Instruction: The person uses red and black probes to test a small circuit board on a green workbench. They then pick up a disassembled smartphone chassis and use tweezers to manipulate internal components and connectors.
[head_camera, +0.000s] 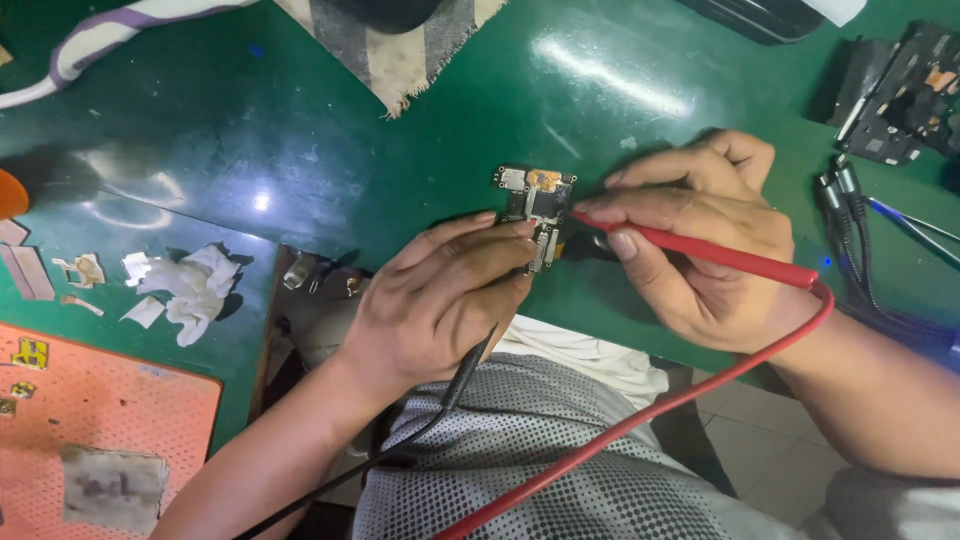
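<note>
At centre frame, I am watching the left hand (440, 300) pinching a black probe (470, 365) and the right hand (700, 240) gripping a red probe (700, 250), both apparently touching a small circuit board (535, 200) on the green mat (300, 130); keeping the tips steady matters most.
</note>
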